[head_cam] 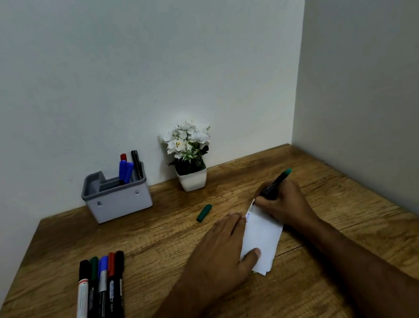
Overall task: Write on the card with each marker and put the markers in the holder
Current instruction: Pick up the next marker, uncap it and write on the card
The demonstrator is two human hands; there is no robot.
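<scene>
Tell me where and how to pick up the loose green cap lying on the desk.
Pinch the green cap across its middle, thumb and finger on its two long sides, coming straight down from above. It lies flat on the bare table, angled, apart from the card and both hands, so nothing blocks a top approach. It is short and rounded, so an end grip would likely slip.

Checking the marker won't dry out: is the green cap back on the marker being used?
No, the green cap lies loose on the table, apart from the marker in the right hand.
</scene>
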